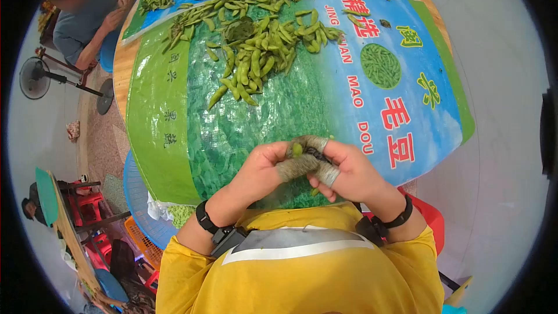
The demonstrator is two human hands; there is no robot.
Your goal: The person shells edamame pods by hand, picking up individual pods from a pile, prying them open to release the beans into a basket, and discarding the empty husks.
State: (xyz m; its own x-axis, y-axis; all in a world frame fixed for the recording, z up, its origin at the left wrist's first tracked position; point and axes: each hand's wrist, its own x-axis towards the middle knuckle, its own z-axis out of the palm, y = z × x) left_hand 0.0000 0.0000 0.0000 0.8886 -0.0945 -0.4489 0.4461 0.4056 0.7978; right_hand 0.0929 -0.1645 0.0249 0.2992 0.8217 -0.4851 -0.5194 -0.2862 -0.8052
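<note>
My left hand [268, 166] and my right hand [350, 170] meet just in front of my body, over the near edge of the printed sacks. Worn tape wraps the thumbs and fingers. Pinched between the fingertips is a green soybean pod [297, 149], mostly covered by the fingers. A second small green piece [314, 192] shows beneath the right fingers. Beyond my hands, a loose heap of soybean pods [258, 52] lies on the green and blue sack [261, 116], with a dark clump [239, 30] among them.
The sacks cover a wooden table [123, 72]. A blue basket [145, 203] and an orange basket [139, 241] stand below its left edge. At the far left sits another person [87, 23], hands raised near the table. A fan [36, 77] and red stools [90, 206] are also left.
</note>
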